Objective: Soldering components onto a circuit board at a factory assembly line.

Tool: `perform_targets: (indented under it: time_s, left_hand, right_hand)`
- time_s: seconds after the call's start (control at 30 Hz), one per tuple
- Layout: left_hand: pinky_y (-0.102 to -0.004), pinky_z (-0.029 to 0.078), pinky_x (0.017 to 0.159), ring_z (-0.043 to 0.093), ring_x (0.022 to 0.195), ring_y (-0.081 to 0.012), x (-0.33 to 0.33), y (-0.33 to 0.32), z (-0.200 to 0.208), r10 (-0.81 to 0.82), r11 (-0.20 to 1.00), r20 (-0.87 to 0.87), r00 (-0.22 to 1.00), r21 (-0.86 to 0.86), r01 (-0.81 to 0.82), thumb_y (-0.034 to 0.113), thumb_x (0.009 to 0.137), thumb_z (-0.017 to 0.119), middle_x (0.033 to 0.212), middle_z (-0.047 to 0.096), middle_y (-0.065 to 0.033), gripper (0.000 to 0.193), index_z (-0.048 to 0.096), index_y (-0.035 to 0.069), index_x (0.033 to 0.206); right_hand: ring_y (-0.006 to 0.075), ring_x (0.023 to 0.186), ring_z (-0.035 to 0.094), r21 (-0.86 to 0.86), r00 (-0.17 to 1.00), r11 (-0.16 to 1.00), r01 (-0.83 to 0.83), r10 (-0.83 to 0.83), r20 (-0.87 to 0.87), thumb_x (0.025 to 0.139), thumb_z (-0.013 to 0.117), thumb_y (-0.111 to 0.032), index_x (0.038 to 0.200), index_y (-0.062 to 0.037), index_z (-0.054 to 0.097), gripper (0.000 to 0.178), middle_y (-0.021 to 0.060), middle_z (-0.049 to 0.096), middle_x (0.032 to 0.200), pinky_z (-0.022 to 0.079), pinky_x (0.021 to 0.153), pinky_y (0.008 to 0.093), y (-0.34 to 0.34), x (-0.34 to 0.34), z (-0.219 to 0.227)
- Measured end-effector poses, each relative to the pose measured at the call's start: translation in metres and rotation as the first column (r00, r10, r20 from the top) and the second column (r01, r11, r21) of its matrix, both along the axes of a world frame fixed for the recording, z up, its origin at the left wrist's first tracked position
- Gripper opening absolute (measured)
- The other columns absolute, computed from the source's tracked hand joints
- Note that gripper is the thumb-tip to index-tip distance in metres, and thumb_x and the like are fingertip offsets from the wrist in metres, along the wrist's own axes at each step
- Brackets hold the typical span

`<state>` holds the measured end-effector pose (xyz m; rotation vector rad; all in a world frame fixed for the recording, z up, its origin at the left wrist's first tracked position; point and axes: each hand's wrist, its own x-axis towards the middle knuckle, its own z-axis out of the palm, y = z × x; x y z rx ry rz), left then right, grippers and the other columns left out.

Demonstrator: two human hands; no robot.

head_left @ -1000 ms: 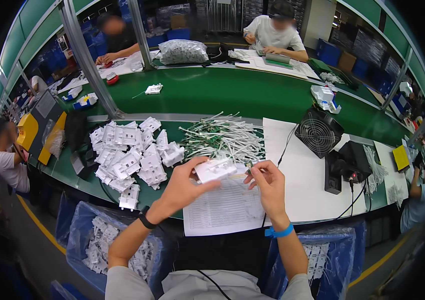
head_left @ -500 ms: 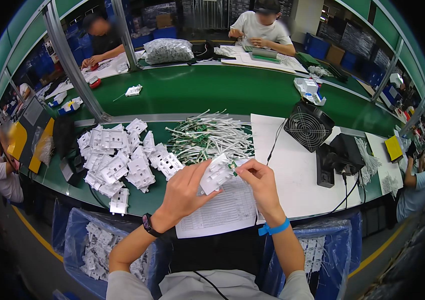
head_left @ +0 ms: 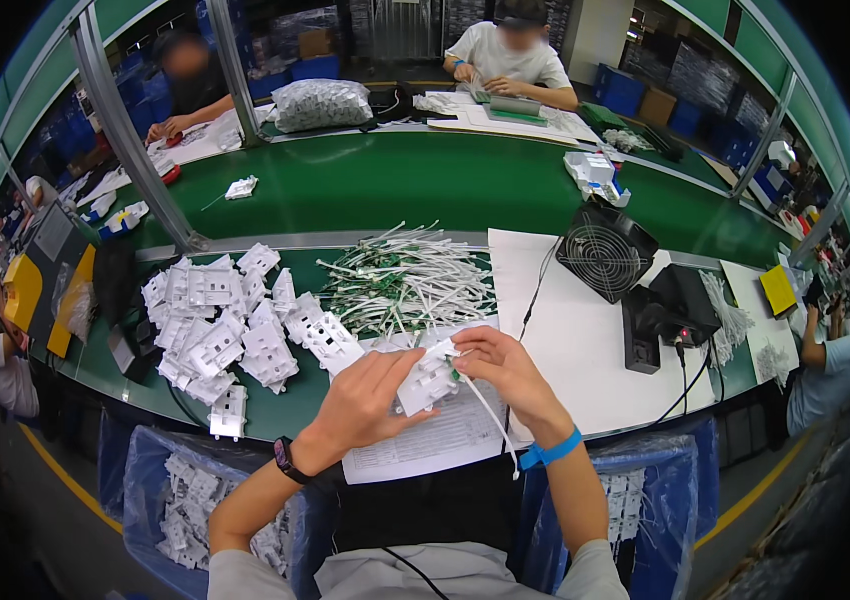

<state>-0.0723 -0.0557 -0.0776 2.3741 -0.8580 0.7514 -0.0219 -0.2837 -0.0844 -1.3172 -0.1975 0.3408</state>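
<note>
My left hand (head_left: 357, 402) is closed around a white plastic housing (head_left: 421, 390), tilted above the printed paper sheet (head_left: 400, 458). At the housing's upper right edge my right hand (head_left: 515, 378) pinches a small green circuit board (head_left: 452, 362), mostly hidden by the fingers. From there a white cable (head_left: 486, 408) hangs down to the right over the paper. A heap of similar white housings (head_left: 210, 330) lies to the left. Beyond my hands spreads a pile of white cables with green boards (head_left: 410, 280).
A black fan (head_left: 605, 255) and a black power box (head_left: 683, 300) stand at the right on white board (head_left: 565, 370). Behind runs a green conveyor belt (head_left: 375, 185) carrying a few white parts. Blue lined bins (head_left: 150, 500) flank me. Co-workers sit across the belt and at the sides.
My right fingers have shifted over the housing's upper edge, covering most of the board. The white cable now hangs out below my right hand. The whole view has shifted slightly.
</note>
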Motion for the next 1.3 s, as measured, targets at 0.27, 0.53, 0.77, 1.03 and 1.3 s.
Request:
perform_targets:
  time_s: [0.27,0.53,0.77,1.03,1.3]
  left_hand:
    - [-0.0364,0.053,0.085,0.067,0.096,-0.0282,0.003,-0.009,0.017,-0.212,0.957,-0.520,0.828,-0.283,0.067,0.035,0.078,0.086,0.109,0.069,-0.0169,0.065,0.061,0.001,0.129]
    - [-0.0316,0.050,0.083,0.065,0.088,-0.0192,0.034,-0.060,0.020,-0.328,0.905,-0.683,0.653,-0.426,0.008,0.022,0.090,0.074,0.097,0.072,-0.0138,0.034,0.066,-0.001,0.115]
    - [-0.0396,0.051,0.065,0.069,0.074,-0.0351,0.084,-0.138,0.016,-0.161,0.914,-0.417,0.895,-0.405,-0.024,0.018,0.090,0.067,0.082,0.070,-0.0181,0.021,0.064,0.007,0.107]
    - [-0.0340,0.052,0.070,0.066,0.079,-0.0215,0.116,-0.249,-0.016,-0.416,0.674,-0.449,0.791,-0.736,-0.063,0.014,0.093,0.066,0.090,0.070,-0.0140,0.021,0.063,-0.002,0.107]
    - [-0.0297,0.052,0.073,0.065,0.083,-0.0153,0.134,-0.278,-0.059,-0.501,0.741,-0.671,0.546,-0.659,-0.130,0.011,0.088,0.072,0.091,0.071,-0.0134,0.027,0.066,-0.006,0.108]
  right_hand:
    - [0.0106,0.091,0.066,-0.251,0.973,0.954,-0.161,0.197,0.124,0.091,0.072,-0.007,0.104,0.0035,0.070,0.017,0.0050,0.071,0.096,0.050,0.086,0.0264,-0.029,-0.001,0.000]
    - [0.0107,0.090,0.066,-0.133,0.971,0.990,0.056,-0.023,0.237,0.092,0.073,-0.006,0.110,0.0019,0.066,0.021,0.0063,0.071,0.096,0.052,0.082,0.0250,-0.042,-0.009,-0.004]
    - [0.0138,0.078,0.067,-0.166,0.940,0.932,0.323,-0.296,0.170,0.099,0.065,-0.013,0.123,0.0049,0.063,0.030,0.0098,0.072,0.090,0.054,0.068,0.0261,-0.092,-0.015,0.018]
    - [0.0162,0.054,0.058,-0.310,0.536,0.454,0.836,-0.547,0.643,0.095,0.062,-0.004,0.113,0.0042,0.069,0.021,0.0145,0.062,0.063,0.044,0.052,0.0333,-0.109,-0.027,0.003]
    - [0.0221,0.056,0.062,-0.377,0.694,0.597,0.708,-0.489,0.529,0.096,0.062,-0.009,0.110,0.0049,0.067,0.021,0.0156,0.065,0.066,0.046,0.054,0.0355,-0.143,-0.027,-0.036]
